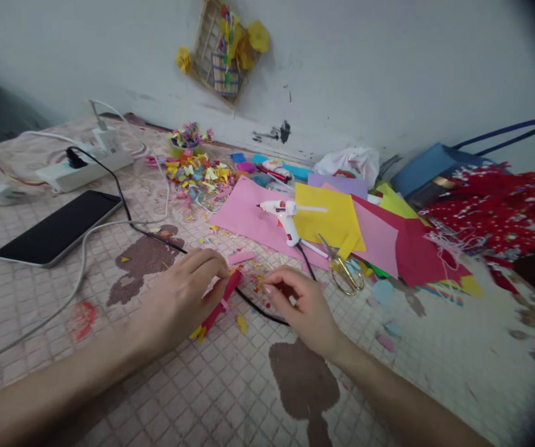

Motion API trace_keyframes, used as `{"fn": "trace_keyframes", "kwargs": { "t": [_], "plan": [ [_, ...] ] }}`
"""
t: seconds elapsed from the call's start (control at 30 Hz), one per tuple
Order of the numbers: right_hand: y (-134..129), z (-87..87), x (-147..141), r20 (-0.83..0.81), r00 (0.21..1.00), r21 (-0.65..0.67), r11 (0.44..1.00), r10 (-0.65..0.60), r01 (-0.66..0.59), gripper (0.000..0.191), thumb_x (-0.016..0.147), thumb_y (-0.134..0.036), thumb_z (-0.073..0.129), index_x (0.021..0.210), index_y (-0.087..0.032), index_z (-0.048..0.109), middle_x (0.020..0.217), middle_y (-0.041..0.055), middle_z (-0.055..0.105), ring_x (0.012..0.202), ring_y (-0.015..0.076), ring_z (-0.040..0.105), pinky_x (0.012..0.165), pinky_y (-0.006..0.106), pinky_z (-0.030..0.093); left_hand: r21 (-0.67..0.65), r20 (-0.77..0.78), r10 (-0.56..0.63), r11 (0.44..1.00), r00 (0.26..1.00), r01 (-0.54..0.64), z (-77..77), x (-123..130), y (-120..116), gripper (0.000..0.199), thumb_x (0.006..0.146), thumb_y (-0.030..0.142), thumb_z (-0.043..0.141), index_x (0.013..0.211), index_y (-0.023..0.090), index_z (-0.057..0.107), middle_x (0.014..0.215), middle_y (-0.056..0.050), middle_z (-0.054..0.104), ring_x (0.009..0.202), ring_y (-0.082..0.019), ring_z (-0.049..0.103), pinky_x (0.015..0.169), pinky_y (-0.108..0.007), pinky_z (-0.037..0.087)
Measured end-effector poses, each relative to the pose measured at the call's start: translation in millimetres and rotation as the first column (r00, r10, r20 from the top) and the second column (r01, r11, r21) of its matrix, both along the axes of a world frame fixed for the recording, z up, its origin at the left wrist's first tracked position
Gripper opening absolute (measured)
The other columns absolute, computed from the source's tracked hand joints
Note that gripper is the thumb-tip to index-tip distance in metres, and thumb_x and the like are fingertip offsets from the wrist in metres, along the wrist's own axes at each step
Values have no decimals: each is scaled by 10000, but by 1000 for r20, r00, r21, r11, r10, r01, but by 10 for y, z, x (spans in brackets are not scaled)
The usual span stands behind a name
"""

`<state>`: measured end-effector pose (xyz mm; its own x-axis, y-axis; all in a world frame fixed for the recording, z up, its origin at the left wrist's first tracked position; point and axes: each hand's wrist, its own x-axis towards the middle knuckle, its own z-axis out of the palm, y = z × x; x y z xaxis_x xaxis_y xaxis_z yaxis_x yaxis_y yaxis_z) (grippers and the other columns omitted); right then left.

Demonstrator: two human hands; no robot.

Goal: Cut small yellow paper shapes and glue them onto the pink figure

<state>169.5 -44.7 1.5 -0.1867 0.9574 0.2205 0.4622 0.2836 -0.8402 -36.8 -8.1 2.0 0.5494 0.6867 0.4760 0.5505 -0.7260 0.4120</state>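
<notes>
My left hand (186,288) is closed around a narrow red paper piece (223,304) with yellow bits at its ends, tilted over the table. A short distance to the right is my right hand (297,304), thumb and forefinger pinched together. A small yellow scrap shows by its fingertips, but whether they grip it I cannot make out. Between the hands runs the black cord (258,308) of a white glue gun (282,214), which lies on pink paper (243,208) and yellow paper (327,217). Gold-handled scissors (347,278) rest to the right.
Behind my hands is a heap of colourful paper scraps (202,174), with a filled bowl (186,146). At left are a tablet (59,226), a power strip (85,169) and a white cable (81,273). Red tinsel-like strands (500,205) and a blue bag (435,167) stand at right.
</notes>
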Motion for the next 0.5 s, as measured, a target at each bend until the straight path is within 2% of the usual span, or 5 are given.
{"fn": "trace_keyframes", "kwargs": {
  "t": [0.07,0.17,0.23,0.33,0.5],
  "plan": [
    [8,26,-105,-159,987,-199,979,9,-41,97,824,-245,543,759,-179,573,662,-19,525,546,92,455,497,215,367,108,-31,-1,994,1000,4,22,11,-25,64,845,114,501,836,157,549,881,-47,585,822,-174,541,749,-315,443],
    [39,38,-248,-389,921,-404,900,-9,-162,189,800,-341,583,717,-182,525,513,-74,407,419,60,341,403,195,284,248,-92,12,969,996,11,55,15,-62,49,842,115,523,849,146,561,918,-65,594,843,-195,538,753,-342,441],
    [59,25,-319,-476,877,-456,870,-59,-189,240,790,-382,591,692,-185,496,458,-92,364,383,52,296,368,188,232,322,-122,18,946,992,22,69,11,-85,55,849,124,517,857,139,569,931,-77,601,865,-217,536,741,-357,437],
    [77,-2,-379,-515,846,-477,866,-139,-148,265,780,-378,599,650,-183,475,434,-92,365,366,44,275,345,182,184,406,-141,17,913,990,42,85,0,-111,95,866,127,487,888,132,579,940,-81,612,913,-238,528,777,-381,420],
    [83,-20,-398,-527,823,-533,837,-211,-126,187,753,-292,599,653,-185,483,436,-93,374,351,40,282,328,172,168,421,-178,-5,904,984,81,125,7,-124,195,904,120,399,921,128,594,936,-73,632,950,-230,517,862,-388,383]
  ]
}}
